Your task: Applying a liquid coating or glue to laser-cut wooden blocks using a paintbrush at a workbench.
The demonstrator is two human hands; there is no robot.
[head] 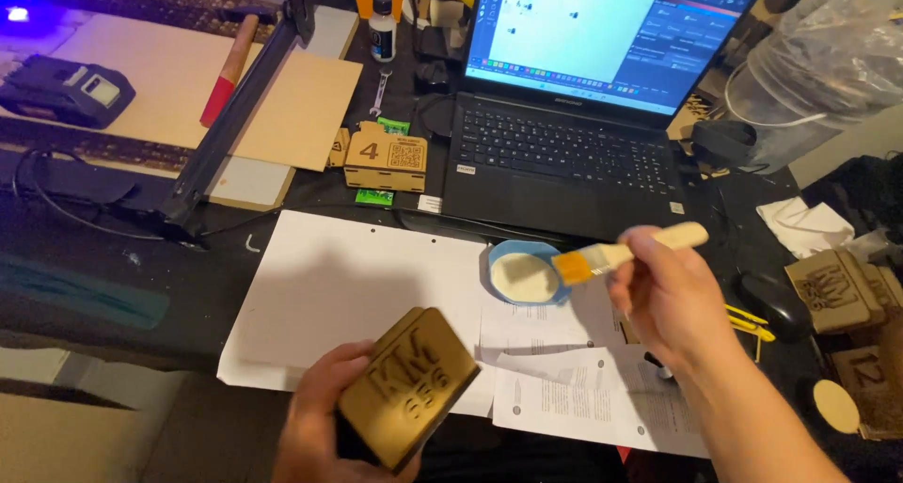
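Observation:
My left hand (315,425) grips a small wooden box (406,385) with engraved marks on its top face, held up near the lower edge of the view. My right hand (670,297) holds a paintbrush (621,253) with a pale wooden handle and orange bristles. The bristles hover at the right rim of a small blue bowl (499,257) of white liquid. The bowl stands on white paper sheets (348,285) spread over the dark table.
An open laptop (574,97) sits behind the bowl. A second small wooden box (386,156) stands to its left, near a small bottle (382,27), a hammer (229,69) and a flat board (282,107). More engraved wooden boxes (832,290) and a mouse (771,304) lie at right.

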